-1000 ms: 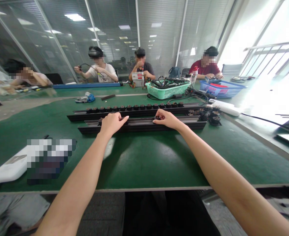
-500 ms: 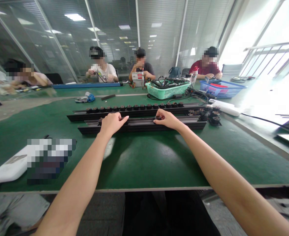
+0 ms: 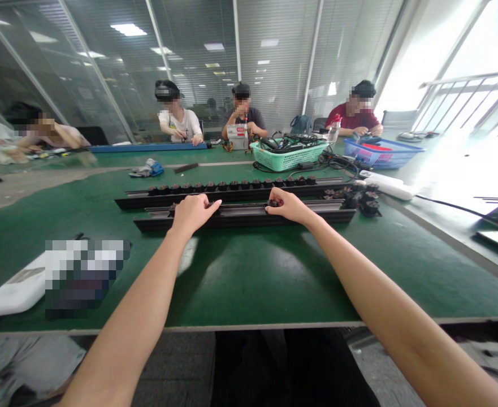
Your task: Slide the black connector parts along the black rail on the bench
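Observation:
A long black metal rail (image 3: 249, 222) with a grey channel along its top lies across the table before me. My left hand (image 3: 195, 212) rests over its left half, fingers curled down and thumb pointing right. Dark bits show beside those fingers, but what they grip is mostly hidden. Over the channel, right of centre, my right hand (image 3: 289, 206) pinches a small dark round part (image 3: 273, 203). Behind lies a second black rail (image 3: 136, 202) topped by a row of similar round parts (image 3: 222, 186). More such parts (image 3: 369, 203) are clustered at the right ends of the rails.
Farther back stand a green basket (image 3: 289, 160) of cables and a blue basket (image 3: 395, 158). A white power strip (image 3: 390, 186) lies to the right. Cloth gloves (image 3: 147, 168) lie at the back left, a white object (image 3: 17, 288) at the near left. Several people sit opposite.
My hands and the rails have stayed almost still. Across the table, the person in the white shirt has lowered both hands toward the long blue strip.

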### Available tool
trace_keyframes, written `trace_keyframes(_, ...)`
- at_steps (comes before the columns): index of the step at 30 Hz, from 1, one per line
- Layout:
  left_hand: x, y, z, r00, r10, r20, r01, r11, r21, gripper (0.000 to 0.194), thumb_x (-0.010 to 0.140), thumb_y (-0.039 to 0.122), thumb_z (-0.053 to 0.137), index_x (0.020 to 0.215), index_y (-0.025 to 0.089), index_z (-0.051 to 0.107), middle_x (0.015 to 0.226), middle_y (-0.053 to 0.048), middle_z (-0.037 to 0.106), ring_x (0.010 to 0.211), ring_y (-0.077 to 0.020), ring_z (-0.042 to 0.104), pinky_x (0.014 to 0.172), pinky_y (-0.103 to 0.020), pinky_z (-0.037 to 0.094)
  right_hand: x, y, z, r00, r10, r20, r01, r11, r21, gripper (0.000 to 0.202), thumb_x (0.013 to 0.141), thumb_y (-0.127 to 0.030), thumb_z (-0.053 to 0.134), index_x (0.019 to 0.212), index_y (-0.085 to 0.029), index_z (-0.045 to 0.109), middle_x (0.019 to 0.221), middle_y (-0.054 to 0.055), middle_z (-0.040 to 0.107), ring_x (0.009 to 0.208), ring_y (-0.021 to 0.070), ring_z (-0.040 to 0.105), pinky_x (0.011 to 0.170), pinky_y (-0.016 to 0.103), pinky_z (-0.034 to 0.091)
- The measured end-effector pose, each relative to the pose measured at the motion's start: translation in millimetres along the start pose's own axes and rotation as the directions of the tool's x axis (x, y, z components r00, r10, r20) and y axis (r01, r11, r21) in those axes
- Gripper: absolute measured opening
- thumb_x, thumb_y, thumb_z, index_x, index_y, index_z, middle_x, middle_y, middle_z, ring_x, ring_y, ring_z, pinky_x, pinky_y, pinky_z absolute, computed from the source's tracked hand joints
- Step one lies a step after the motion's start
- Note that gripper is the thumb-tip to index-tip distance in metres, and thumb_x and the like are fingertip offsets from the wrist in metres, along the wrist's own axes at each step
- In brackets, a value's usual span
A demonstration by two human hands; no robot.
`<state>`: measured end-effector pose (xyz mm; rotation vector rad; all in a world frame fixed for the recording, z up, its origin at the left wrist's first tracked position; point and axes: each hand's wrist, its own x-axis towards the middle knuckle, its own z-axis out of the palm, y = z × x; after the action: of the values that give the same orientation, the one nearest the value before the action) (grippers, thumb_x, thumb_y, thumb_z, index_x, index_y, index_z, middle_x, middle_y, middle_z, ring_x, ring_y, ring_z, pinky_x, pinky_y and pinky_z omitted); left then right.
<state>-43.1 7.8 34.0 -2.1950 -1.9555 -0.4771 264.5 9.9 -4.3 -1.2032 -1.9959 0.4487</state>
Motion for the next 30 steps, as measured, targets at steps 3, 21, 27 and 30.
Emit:
trace_keyframes(3,0,0,-0.5,1.0,-0.002,0.0,0.002,1.0,0.0,0.052,0.092,0.068,0.048,0.089,0.022,0.072,0.095,-0.012,0.076,0.095,-0.0313,0.072,0.084,-0.039,0.054,0,-1,0,1.0,0.004,-0.003,-0.004,1.0,-0.001,0.028,0.071,-0.041,0.067,0.082,-0.025,0.046,0.07,-0.006,0.044,0.069,0.0156,0.042,0.067,0.029,0.031)
trace_keyframes(21,-1,1,-1.4,1.0,-0.003,0.004,0.003,1.0,0.008,0.053,0.092,0.069,0.047,0.09,0.022,0.072,0.096,-0.012,0.076,0.094,-0.032,0.071,0.084,-0.04,0.054,0,2,-10,0.998,0.043,0.055,-0.043,0.999,0.002,0.037,0.072,-0.051,0.075,0.082,-0.024,0.05,0.067,-0.006,0.047,0.068,0.0153,0.044,0.066,0.029,0.031)
trace_keyframes(27,0,0,-0.6,1.0,0.0,0.005,0.0,1.0,0.004,0.053,0.092,0.069,0.047,0.088,0.022,0.071,0.095,-0.013,0.076,0.095,-0.0322,0.071,0.083,-0.04,0.054,-3,6,-6,0.999,0.047,0.026,-0.048,0.997,0.058,0.038,0.071,-0.05,0.075,0.084,-0.024,0.051,0.069,-0.006,0.046,0.069,0.0154,0.044,0.067,0.029,0.032)
trace_keyframes(30,0,0,0.2,1.0,0.003,0.001,-0.003,1.0,-0.01,0.052,0.092,0.068,0.048,0.089,0.022,0.071,0.096,-0.012,0.076,0.095,-0.0326,0.071,0.084,-0.04,0.054,-2,6,-5,0.999,0.034,0.024,-0.035,0.999,0.04,0.035,0.071,-0.047,0.073,0.084,-0.025,0.05,0.07,-0.006,0.047,0.07,0.0157,0.045,0.068,0.029,0.033)
